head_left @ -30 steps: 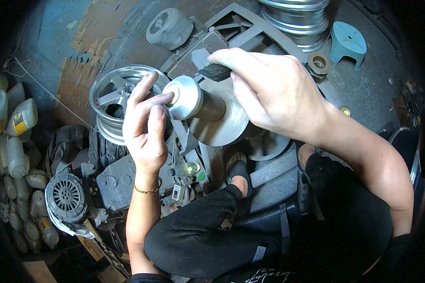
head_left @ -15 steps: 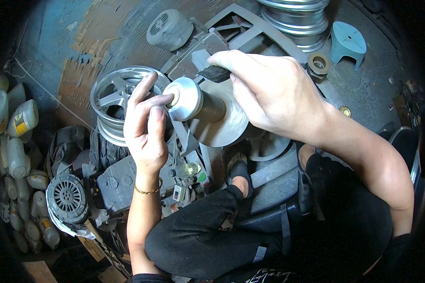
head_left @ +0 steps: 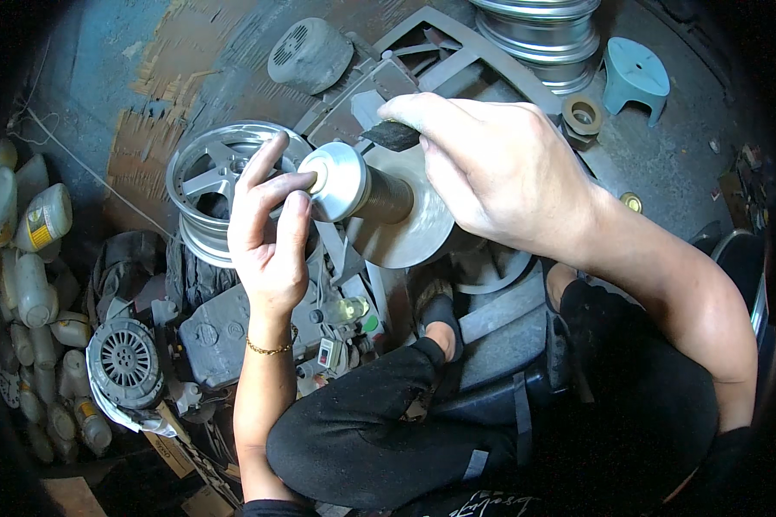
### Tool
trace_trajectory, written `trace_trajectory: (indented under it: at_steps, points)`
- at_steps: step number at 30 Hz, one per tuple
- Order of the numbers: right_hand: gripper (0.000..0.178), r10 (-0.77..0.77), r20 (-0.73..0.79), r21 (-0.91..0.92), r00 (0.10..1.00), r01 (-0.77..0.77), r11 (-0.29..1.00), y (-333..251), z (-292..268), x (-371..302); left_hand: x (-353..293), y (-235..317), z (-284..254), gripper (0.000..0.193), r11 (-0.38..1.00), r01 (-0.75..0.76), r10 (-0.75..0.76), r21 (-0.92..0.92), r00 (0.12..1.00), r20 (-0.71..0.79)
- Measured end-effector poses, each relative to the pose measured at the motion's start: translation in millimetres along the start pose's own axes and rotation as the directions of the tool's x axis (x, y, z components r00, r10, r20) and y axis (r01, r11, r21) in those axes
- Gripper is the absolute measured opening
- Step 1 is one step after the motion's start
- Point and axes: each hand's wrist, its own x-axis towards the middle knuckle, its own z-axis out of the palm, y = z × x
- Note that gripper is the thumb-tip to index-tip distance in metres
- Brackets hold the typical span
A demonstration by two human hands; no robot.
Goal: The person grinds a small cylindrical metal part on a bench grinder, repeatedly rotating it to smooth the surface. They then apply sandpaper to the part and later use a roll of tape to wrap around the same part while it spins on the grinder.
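A silver, rounded metal end piece (head_left: 340, 183) with a small brass-coloured centre faces me. Behind it, a ribbed brownish shaft (head_left: 384, 196) runs to a broad pale metal disc (head_left: 403, 247). My left hand (head_left: 267, 233) is to the left of the end piece, its index fingertip at the brass centre. The other fingers are apart, and no held thing shows among them. To the right, my right hand (head_left: 500, 164) pinches a dark, rough folded pad (head_left: 391, 134) between thumb and fingers. The pad is just above and right of the end piece; whether they touch I cannot tell.
Behind my left hand lies a spoked wheel rim (head_left: 203, 177). A grey motor (head_left: 310, 56) and metal frame (head_left: 491, 47) stand beyond. Stacked rims (head_left: 539, 43) and a light-blue stool (head_left: 635, 79) are at far right. Dirty bottles (head_left: 36, 289) crowd the left, near another motor (head_left: 124, 364).
My left thumb has shifted slightly right, closer to the end piece. My right hand keeps its pinch on the pad, almost unmoved.
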Motion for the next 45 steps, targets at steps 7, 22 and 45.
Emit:
trace_trajectory:
  at_steps: [7,22,45]
  points:
    - [0.036,0.009,0.014,-0.009,1.0,-0.009,1.0,0,-4,-1,1,-2,1,0.019,1.0,-0.014,0.014,-0.024,1.0,0.001]
    - [0.037,-0.005,0.032,-0.039,0.999,0.006,0.999,1,-3,-2,0,-3,2,0.019,0.998,0.022,-0.021,-0.061,1.0,0.015]
    - [0.026,-0.027,-0.03,-0.032,0.999,0.026,0.999,5,-4,-3,5,-4,6,0.054,0.912,0.199,-0.122,-0.359,0.966,0.226]
